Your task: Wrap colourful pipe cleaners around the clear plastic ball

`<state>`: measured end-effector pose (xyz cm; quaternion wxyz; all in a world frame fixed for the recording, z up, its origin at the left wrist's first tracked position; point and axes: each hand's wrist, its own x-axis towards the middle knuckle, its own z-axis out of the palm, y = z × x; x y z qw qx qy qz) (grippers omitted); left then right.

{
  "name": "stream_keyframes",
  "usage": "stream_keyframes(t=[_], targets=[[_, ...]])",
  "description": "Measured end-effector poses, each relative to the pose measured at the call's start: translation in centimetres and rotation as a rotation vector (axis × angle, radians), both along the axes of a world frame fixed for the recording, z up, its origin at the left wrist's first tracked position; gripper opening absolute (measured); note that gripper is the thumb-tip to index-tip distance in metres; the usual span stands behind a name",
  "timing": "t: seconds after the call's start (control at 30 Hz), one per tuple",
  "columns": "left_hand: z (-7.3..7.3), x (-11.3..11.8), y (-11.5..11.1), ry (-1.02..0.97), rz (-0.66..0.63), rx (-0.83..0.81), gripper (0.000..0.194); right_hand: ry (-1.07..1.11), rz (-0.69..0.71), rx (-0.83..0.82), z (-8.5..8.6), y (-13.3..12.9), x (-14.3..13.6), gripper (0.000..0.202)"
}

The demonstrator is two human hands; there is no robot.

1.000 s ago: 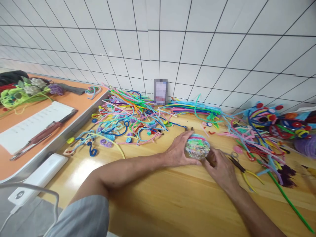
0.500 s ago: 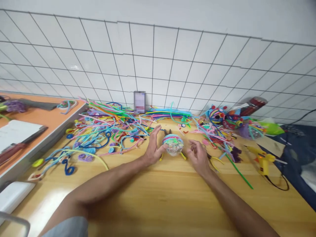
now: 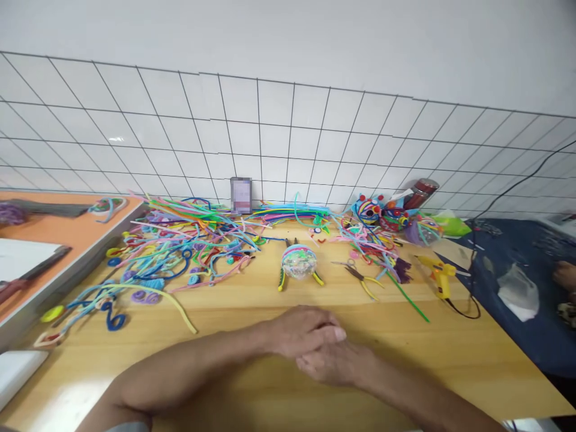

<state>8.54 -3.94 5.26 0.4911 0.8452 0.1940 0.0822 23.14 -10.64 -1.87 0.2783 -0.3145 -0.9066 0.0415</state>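
A: In the head view, where are the hands?

B: Low in the middle, over the table [image 3: 418,366]. The left hand [image 3: 299,330] lies over the right hand [image 3: 333,360], the two pressed together. I can't tell how far their fingers curl.

A: Is anything in them?

B: Nothing that I can see. Nearest is the wrapped ball [image 3: 299,264], just beyond them and apart from them, on the table. Its top has pink and blue bands; the lower part looks clear and shiny.

A: What pokes out around it?

B: A tool with yellow-and-black handles [image 3: 318,279]. The handles show on either side of the ball, and two dark tips show behind it. The ball hides the middle.

A: And to the right?

B: Yellow-handled pliers [image 3: 369,282] with scissors [image 3: 351,264] near their tips, then a green stem [image 3: 407,297] and a yellow glue gun [image 3: 443,279] farther out. Behind the pliers is a tangle of coloured stems [image 3: 371,243].

A: The left side?

B: A bigger heap of fuzzy stems [image 3: 180,240], many colours, some coiled. A blurred-out upright panel [image 3: 242,196] stands by the tiled wall [image 3: 274,138].
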Motion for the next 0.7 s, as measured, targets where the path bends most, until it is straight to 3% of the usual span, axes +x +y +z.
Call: stream_keyframes(t=[0.1, 0.2, 0.37, 0.53, 0.7], targets=[[-1.4, 0.3, 0.6, -0.041, 0.083, -0.370, 0.079, 0.002, 0.004, 0.098, 0.1, 0.2, -0.6, 0.029], [-3.3, 0.5, 1.2, -0.139, 0.158, -0.514, 0.084, 0.067, 0.054, 0.196, 0.1, 1.5, -0.5, 0.033], [-5.4, 0.2, 1.8, -0.169, 0.225, -0.544, 0.088, 0.091, 0.090, 0.217, -1.7, 3.2, 0.4, 0.025], [-5.1, -0.2, 1.6, -0.148, 0.192, -0.444, 0.082, 0.086, 0.116, 0.216, -3.3, 2.8, 0.8, 0.023], [-5.0, -0.2, 1.5, -0.143, 0.192, -0.412, 0.080, 0.106, 0.166, 0.233, -3.4, 3.1, 0.8, 0.026]])
